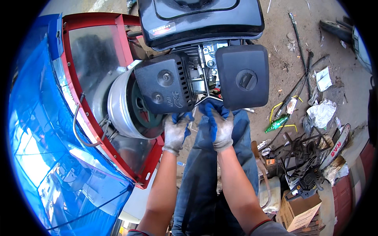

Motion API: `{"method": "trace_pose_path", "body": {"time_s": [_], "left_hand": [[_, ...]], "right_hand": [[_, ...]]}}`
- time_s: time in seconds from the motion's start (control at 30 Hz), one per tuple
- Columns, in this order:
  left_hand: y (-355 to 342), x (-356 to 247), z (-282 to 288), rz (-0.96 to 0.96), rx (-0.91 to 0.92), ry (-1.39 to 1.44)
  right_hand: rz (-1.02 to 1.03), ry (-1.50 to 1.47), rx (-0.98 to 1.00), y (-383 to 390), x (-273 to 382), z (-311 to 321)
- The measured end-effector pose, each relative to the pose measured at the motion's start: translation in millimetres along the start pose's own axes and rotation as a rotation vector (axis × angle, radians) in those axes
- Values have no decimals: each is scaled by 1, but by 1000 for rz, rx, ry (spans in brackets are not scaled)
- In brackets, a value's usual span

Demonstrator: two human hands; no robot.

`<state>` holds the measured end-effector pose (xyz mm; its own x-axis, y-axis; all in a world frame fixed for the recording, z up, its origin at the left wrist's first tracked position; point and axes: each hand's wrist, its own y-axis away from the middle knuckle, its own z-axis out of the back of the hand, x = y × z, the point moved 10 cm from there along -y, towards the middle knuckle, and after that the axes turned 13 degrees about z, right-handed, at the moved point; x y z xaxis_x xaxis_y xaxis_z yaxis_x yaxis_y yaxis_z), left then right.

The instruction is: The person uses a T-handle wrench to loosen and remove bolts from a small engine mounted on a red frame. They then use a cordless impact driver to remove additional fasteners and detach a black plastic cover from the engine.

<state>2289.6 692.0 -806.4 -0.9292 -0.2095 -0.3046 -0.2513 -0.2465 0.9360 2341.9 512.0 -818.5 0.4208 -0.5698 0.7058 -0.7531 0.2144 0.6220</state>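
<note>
Before me stands a small engine with a black tank (pixel 201 25) on top. A black muffler cover (pixel 163 82) juts out on its left, a black air-filter box (pixel 243 76) on its right. My left hand (pixel 176 131), in a grey and blue glove, is closed just below the muffler cover's lower edge. My right hand (pixel 221 128), gloved the same way, has its fingers curled in beneath the engine's middle, by a thin bent metal bar (pixel 206 97). What either hand holds is hidden by the gloves and engine. Left of the muffler sits a silver pulley wheel (pixel 120 104).
A red metal frame (pixel 122 163) and a shiny blue panel (pixel 39 137) fill the left. On the ground at right lie black cables (pixel 299 47), a green bottle (pixel 277 124), crumpled white paper (pixel 322 113), a chainsaw (pixel 307 183) and a cardboard box (pixel 299 210).
</note>
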Motion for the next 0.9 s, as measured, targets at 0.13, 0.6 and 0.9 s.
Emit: {"method": "trace_pose_path", "body": {"time_s": [0.13,0.6,0.9], "left_hand": [[-60,60,-43,90,187,431],[6,12,-143,-7,675,668],[56,-33,-108,305,429,678]], "right_hand": [[7,-28,-63,0,8,5],[664,1035,400,29,138,-31],[-357,294,66,30,11,63]]}}
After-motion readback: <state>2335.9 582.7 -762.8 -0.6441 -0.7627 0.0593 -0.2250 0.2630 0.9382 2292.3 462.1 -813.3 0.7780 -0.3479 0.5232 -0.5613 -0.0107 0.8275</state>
